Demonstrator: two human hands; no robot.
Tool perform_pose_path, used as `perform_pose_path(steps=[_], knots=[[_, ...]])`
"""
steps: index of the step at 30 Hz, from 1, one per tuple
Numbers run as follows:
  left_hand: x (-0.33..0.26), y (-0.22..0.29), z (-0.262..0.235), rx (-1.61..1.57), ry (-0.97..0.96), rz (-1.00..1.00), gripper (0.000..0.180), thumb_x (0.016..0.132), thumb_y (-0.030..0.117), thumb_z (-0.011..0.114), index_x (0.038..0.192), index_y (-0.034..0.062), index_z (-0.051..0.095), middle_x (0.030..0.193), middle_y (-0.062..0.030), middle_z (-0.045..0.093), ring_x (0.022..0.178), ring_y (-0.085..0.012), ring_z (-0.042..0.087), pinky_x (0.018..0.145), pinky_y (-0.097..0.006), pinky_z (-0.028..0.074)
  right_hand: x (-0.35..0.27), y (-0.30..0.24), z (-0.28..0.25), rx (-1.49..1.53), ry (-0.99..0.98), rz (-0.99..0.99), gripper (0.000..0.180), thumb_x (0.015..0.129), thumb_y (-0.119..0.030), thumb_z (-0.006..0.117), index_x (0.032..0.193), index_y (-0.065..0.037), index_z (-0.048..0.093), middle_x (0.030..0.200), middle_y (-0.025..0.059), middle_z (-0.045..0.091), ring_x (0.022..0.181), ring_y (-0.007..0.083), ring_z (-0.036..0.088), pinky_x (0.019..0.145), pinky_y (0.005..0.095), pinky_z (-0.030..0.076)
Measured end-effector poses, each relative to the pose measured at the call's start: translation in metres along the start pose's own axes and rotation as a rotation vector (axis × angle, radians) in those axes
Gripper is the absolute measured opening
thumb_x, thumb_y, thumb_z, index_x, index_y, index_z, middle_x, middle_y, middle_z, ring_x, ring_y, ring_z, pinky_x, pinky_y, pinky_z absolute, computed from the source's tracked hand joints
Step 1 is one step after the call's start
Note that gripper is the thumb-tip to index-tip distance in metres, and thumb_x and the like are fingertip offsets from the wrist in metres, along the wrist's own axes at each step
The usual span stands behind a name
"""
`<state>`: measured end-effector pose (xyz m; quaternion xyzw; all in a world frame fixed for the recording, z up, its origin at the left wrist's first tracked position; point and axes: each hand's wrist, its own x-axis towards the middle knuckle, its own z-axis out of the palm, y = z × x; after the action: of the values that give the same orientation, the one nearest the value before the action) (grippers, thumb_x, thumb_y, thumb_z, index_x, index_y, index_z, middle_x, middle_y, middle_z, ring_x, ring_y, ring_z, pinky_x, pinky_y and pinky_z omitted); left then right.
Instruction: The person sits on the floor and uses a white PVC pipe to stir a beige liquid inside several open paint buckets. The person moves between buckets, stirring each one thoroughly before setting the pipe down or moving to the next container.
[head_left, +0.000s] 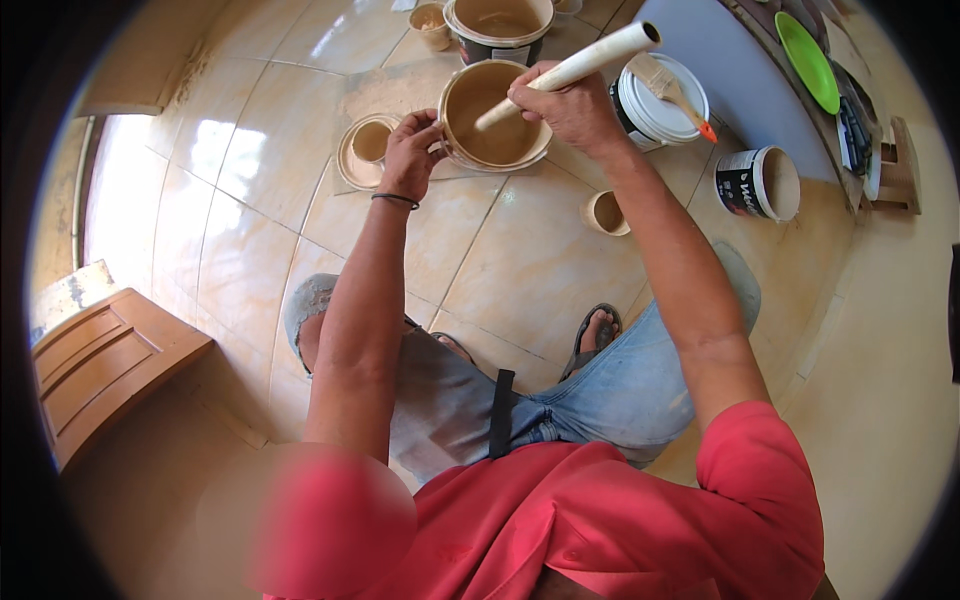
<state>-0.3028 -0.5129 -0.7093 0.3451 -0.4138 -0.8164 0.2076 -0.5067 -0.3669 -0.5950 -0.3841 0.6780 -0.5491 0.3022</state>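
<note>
My right hand (pixel 572 110) is closed around a long white pipe (pixel 612 50), held at a slant. Its lower end dips into a round bucket (pixel 459 152) with tan-brown stuff inside. At the bucket's left rim, my left hand (pixel 412 158) pinches the edge between thumb and fingers. Just left of that hand, a small tan-smeared cup (pixel 371 143) stands on a round lid (pixel 352 172).
Behind the bucket stand a larger dark bucket (pixel 500 45) and a small cup (pixel 432 30). To the right are a white-lidded bucket (pixel 680 105) bearing a paintbrush (pixel 660 80), a tipped-over black-and-white tub (pixel 745 185) and a small cup (pixel 606 213). A wooden panel (pixel 110 345) lies at left.
</note>
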Motion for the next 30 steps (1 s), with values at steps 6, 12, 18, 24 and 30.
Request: perform_pose_path(steps=[6, 12, 18, 24, 30], knots=[[-0.003, 0.003, 0.008, 0.040, -0.055, 0.000, 0.021, 0.100, 0.006, 0.060, 0.121, 0.0060, 0.058, 0.109, -0.0032, 0.065, 0.096, -0.0139, 0.064, 0.083, -0.032, 0.054, 0.005, -0.010, -0.018, -0.272, 0.061, -0.060, 0.013, 0.076, -0.016, 0.079, 0.082, -0.006, 0.075, 0.070, 0.0057, 0.071, 0.067, 0.0164, 0.069, 0.065, 0.0303, 0.055], [0.002, -0.002, 0.007, 0.041, -0.072, 0.026, 0.022, 0.100, 0.007, 0.062, 0.121, 0.0048, 0.059, 0.112, -0.0047, 0.064, 0.099, -0.0161, 0.065, 0.084, -0.033, 0.055, 0.003, 0.003, -0.018, -0.063, 0.089, 0.145, 0.022, 0.078, -0.020, 0.081, 0.082, 0.001, 0.073, 0.068, 0.0081, 0.070, 0.062, 0.0147, 0.069, 0.058, 0.0304, 0.056], [0.010, -0.013, -0.038, 0.174, 0.155, 0.082, 0.031, 0.100, 0.010, 0.060, 0.130, 0.0023, 0.059, 0.114, -0.0063, 0.066, 0.097, -0.0164, 0.066, 0.084, -0.034, 0.055, 0.016, 0.010, -0.011, -0.170, 0.007, 0.081, 0.037, 0.081, -0.032, 0.088, 0.080, 0.001, 0.072, 0.067, 0.0066, 0.066, 0.055, 0.0138, 0.061, 0.052, 0.0309, 0.051], [0.000, -0.010, -0.024, 0.012, 0.357, -0.084, 0.032, 0.101, 0.022, 0.058, 0.129, 0.0066, 0.059, 0.106, -0.0057, 0.068, 0.092, -0.0167, 0.066, 0.076, -0.034, 0.054, 0.016, 0.013, -0.045, -0.055, -0.157, 0.228, 0.034, 0.090, -0.029, 0.080, 0.101, 0.002, 0.072, 0.087, 0.0067, 0.071, 0.072, 0.0122, 0.066, 0.057, 0.0272, 0.055], [-0.017, 0.000, 0.010, 0.362, 0.728, 0.237, 0.047, 0.101, 0.044, 0.064, 0.123, 0.0025, 0.059, 0.104, -0.0062, 0.063, 0.090, -0.0141, 0.058, 0.074, -0.027, 0.047, 0.017, 0.028, -0.073, -0.011, -0.168, 0.325, 0.034, 0.093, -0.028, 0.078, 0.110, 0.000, 0.071, 0.093, 0.0056, 0.072, 0.075, 0.0108, 0.068, 0.057, 0.0246, 0.056]])
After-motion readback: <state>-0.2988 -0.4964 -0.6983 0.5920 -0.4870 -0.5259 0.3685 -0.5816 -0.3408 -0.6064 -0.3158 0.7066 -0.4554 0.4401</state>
